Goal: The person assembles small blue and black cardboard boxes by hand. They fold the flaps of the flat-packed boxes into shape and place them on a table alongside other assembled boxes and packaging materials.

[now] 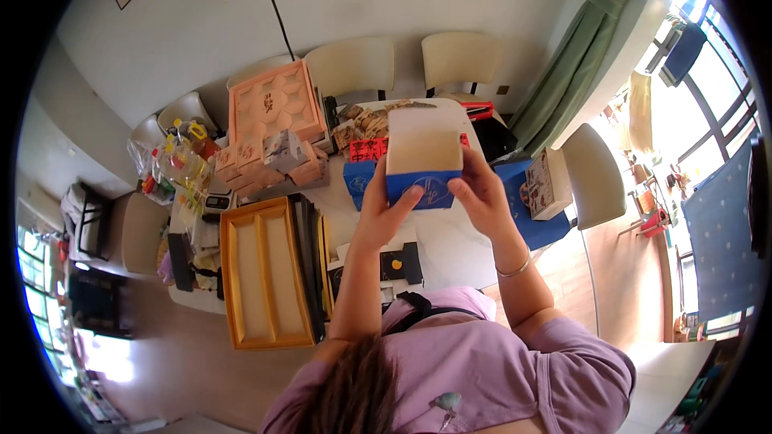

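Between my two hands I hold up a blue cardboard box [425,186] with a pale inside, above the white table. Its top faces me and looks open. My left hand [384,207] grips the left side, thumb on the blue front. My right hand [480,194] closes on the right side, its thumb also at the front; a bracelet circles that wrist. Behind the box, partly covered by it, another blue box [359,180] and red printed pieces [369,149] lie on the table. A small black box with a yellow dot [400,266] rests nearer to me.
On the left stand stacked pink boxes [276,107], a gold-rimmed divided tray [271,269] and clear oil bottles [182,162]. Brown pieces [372,123] are heaped at the back. Cream chairs [351,67] surround the table [452,253]. One right-hand chair carries a patterned box [548,185].
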`<state>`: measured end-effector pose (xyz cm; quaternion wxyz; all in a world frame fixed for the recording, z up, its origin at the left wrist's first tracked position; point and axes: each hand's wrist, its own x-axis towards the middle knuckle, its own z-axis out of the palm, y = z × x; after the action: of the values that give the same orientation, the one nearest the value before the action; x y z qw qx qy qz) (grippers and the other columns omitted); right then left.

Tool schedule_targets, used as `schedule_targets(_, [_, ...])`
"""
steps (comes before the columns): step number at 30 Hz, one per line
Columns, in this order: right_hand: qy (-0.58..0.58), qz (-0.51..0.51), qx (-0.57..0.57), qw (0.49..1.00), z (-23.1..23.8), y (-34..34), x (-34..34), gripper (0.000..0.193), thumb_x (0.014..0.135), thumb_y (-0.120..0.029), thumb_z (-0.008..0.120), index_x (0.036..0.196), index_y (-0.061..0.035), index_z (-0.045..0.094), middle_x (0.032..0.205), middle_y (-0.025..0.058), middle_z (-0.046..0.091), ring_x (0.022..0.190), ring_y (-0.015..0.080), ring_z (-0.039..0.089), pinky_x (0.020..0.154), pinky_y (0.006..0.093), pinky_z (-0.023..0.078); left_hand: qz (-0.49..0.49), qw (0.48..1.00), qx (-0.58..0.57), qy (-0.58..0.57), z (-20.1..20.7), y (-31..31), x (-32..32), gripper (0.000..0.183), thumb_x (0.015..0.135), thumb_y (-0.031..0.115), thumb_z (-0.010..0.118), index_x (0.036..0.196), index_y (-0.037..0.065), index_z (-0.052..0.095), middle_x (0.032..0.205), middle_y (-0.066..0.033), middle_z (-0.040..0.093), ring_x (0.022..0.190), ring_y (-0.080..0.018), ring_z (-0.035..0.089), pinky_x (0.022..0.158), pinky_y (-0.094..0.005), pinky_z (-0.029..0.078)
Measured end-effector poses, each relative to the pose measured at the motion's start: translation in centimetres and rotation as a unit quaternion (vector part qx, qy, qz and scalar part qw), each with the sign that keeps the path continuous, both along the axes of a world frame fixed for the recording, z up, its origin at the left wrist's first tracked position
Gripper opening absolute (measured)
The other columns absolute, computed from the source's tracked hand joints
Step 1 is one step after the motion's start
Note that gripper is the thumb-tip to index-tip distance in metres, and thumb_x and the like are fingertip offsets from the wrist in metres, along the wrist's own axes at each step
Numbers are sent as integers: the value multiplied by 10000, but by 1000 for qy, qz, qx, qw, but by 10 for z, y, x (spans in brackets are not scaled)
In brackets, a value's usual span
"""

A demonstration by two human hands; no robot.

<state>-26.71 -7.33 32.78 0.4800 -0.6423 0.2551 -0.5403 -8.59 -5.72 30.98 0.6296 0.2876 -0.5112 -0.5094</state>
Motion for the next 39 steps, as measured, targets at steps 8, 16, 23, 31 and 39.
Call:
schedule_targets(8, [-33, 54, 204, 977, -18, 1, -10, 398, 973, -201, 587, 1296, 17, 503, 1170, 66, 611, 1038, 124, 575, 898, 250, 455, 90, 994, -64, -1, -13, 6, -3, 656, 858, 112, 722, 1416, 50, 383, 1198, -140, 573, 1004, -162, 621, 791, -268, 527])
schedule_targets(16, [-172, 93, 326, 925, -5, -13, -10, 296, 946, -142, 595, 1211, -12, 578, 1103, 61, 651, 973, 122, 628, 821, 254, 514, 42, 993, -89, -67, -24, 6, -5, 486, 891, 136, 677, 1330, 31, 498, 1167, -72, 525, 988, -137, 586, 791, -242, 502])
schedule_targets(23, [-107, 79, 287, 949, -13, -21, -11, 319, 881, -29, 642, 1197, -29, 598, 1073, 51, 664, 926, 103, 646, 747, 235, 556, 49, 986, -122, -105, -29, 0, 1, 230, 935, 196, 615, 1102, 43, 572, 1056, -36, 491, 849, -102, 492, 729, -220, 413])
schedule_targets(31, [-7, -5, 248, 969, -22, -22, -10, 149, 885, -74, 659, 1024, -26, 686, 884, 16, 680, 749, 68, 638, 620, 201, 536, 24, 993, -52, -106, -45, -5, 2, 266, 922, 185, 620, 1147, 63, 547, 1119, -79, 488, 923, -172, 517, 795, -277, 437])
schedule_targets(39, [-22, -152, 175, 973, -31, -26, -1, 110, 899, -70, 644, 977, -12, 695, 741, -25, 643, 612, 11, 531, 503, 174, 398, 215, 897, -100, -373, -16, 8, -17, 1070, 524, 345, 923, 1376, 89, 328, 1266, -157, 457, 1143, -340, 494, 871, -411, 498])
